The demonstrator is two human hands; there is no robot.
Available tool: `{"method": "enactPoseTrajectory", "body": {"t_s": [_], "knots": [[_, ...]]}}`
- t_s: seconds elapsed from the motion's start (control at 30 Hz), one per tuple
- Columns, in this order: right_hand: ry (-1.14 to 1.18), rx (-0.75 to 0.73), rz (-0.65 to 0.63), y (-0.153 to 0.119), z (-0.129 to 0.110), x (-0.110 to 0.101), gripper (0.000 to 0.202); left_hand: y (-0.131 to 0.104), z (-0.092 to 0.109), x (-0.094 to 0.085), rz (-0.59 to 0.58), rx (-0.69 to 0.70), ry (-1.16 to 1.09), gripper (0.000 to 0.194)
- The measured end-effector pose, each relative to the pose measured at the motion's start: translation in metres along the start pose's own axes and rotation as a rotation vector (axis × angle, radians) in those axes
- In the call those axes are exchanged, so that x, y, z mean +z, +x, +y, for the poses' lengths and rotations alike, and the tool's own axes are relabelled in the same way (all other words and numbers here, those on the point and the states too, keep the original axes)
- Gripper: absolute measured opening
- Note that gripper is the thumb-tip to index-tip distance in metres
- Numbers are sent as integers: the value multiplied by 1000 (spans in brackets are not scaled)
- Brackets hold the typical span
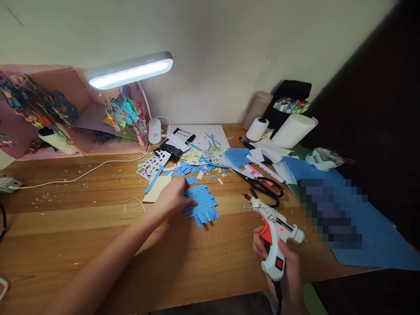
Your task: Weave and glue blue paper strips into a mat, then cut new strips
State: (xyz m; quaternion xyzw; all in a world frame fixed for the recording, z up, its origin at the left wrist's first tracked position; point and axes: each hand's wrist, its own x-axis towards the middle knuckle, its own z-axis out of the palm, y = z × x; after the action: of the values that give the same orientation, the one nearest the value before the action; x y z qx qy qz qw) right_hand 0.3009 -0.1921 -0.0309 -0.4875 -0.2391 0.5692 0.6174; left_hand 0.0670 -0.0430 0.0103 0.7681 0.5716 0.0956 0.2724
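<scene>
My right hand [292,267] is wrapped round the handle of a white hot glue gun [272,223] with an orange trigger and a small red light. Its nozzle points up and left, just below black-handled scissors [267,188]. At the table's middle, my left hand [173,197] is closed at the left edge of a fringed blue paper piece [203,203], its thumb lying on the paper. The other fingers are partly hidden. Beside that hand lies a cream paper square [156,189] with a blue strip [154,179] across it.
Blue paper scraps [187,169] are heaped behind my left hand. A lit lamp [131,72] overhangs the table [98,210]. Pink decorated boxes [108,146] stand at the left. Rolls [293,131], markers [290,105] and a large blue sheet [370,245] occupy the right.
</scene>
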Motion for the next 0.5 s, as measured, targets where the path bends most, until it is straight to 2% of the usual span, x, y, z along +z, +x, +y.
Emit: {"method": "enactPoseTrajectory", "body": {"t_s": [0.13,0.27,0.33,0.4,0.5], "knots": [[51,-12,2,0,2,0,37,6,-3,-6,-37,34,-81,33],[97,-37,-5,0,4,-2,35,9,0,-21,-245,73,-389,37],[114,-41,-11,0,5,-3,34,7,3,-29,-311,78,-561,37],[126,-45,-11,-1,6,-3,33,4,4,-37,-328,85,-658,36],[137,-50,-20,-3,5,-2,33,3,0,-46,-328,60,-651,35]]}}
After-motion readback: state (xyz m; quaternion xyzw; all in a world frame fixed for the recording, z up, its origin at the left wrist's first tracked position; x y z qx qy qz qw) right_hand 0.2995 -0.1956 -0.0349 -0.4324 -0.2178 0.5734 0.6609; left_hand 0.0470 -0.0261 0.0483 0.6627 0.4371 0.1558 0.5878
